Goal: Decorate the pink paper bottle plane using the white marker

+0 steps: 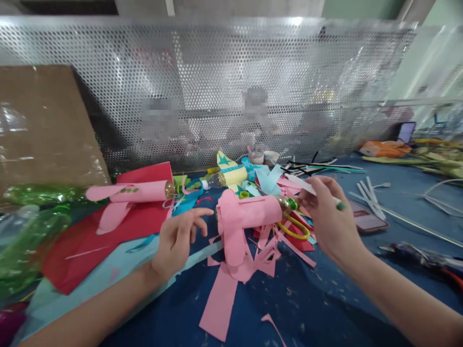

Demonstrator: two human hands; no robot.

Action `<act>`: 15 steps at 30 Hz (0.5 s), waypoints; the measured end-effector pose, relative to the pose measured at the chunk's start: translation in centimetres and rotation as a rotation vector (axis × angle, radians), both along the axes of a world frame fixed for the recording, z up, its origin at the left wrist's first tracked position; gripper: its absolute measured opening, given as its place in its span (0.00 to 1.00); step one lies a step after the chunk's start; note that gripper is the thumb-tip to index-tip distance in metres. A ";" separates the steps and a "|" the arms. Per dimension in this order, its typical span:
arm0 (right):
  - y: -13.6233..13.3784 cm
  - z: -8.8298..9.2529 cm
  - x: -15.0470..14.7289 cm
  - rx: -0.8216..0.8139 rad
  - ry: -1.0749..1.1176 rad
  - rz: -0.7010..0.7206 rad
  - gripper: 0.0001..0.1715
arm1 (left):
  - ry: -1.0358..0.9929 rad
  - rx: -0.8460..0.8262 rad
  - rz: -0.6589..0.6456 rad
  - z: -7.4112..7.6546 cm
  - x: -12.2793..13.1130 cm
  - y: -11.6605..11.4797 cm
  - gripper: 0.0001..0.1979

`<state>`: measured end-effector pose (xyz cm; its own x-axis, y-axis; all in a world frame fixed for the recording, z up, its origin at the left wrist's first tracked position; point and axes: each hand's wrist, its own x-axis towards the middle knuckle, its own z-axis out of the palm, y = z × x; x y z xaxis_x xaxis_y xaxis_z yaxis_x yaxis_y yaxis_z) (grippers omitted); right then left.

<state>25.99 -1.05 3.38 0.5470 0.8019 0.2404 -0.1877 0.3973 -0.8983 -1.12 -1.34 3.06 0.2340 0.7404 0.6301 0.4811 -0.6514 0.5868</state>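
Observation:
My left hand [179, 238] hovers over the blue table with its fingers spread, the fingertips close to the left end of a pink paper-wrapped bottle [249, 212]. It holds nothing. My right hand [327, 217] is closed on a white stick with a green tip [334, 201], just right of the bottle's green neck [291, 204]. Yellow-handled scissors [294, 230] lie under that neck among pink paper scraps [231, 284].
A second pink-wrapped bottle [133, 193] rests on red paper [90, 241] at left, a yellow-wrapped one [227, 177] behind. Green plastic bottles [25, 241] lie far left, a phone [365, 219] and white strips at right. A perforated metal screen [217, 86] backs the table.

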 end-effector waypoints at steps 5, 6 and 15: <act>0.0 -0.2 -0.3 0.046 -0.082 0.020 0.12 | 0.041 -0.164 0.187 3.4 0.6 2.7 0.19; 0.0 -0.2 -0.3 0.052 -0.085 0.027 0.12 | 0.100 -0.174 0.175 4.4 1.1 3.4 0.18; 0.8 -0.5 0.1 0.128 -0.123 0.031 0.14 | 0.930 -0.535 -0.341 10.3 10.3 8.9 0.45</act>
<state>26.05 -0.25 2.90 0.4825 0.7765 0.4052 -0.0935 0.5056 -0.8577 9.21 7.55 13.35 0.6891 0.6708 -0.2743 0.7223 -0.6047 0.3357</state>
